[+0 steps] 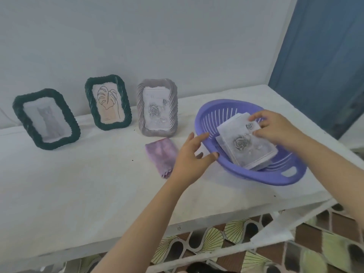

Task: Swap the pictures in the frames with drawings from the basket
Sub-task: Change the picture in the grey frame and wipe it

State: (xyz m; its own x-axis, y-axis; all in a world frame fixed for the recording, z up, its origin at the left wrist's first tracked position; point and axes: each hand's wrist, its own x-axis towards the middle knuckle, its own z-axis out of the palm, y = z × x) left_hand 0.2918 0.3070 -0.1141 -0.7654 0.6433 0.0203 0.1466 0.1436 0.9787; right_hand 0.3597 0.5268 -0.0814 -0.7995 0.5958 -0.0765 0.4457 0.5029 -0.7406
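Note:
Three frames stand against the wall: a dark green frame (46,119) with a faint grey picture, a second dark green frame (108,102) with a leaf line drawing, and a grey frame (157,107) with a rose picture. A purple basket (254,177) on the right holds a stack of drawings (246,144), a rose drawing on top. My right hand (275,127) pinches the top drawing's far corner. My left hand (192,154) hovers with fingers spread at the basket's left rim, holding nothing.
A folded pink cloth (161,152) lies in front of the grey frame, partly under my left hand. The white table (78,184) ends at a front edge below; patterned floor tiles (216,239) show beneath. A blue door (325,56) stands at right.

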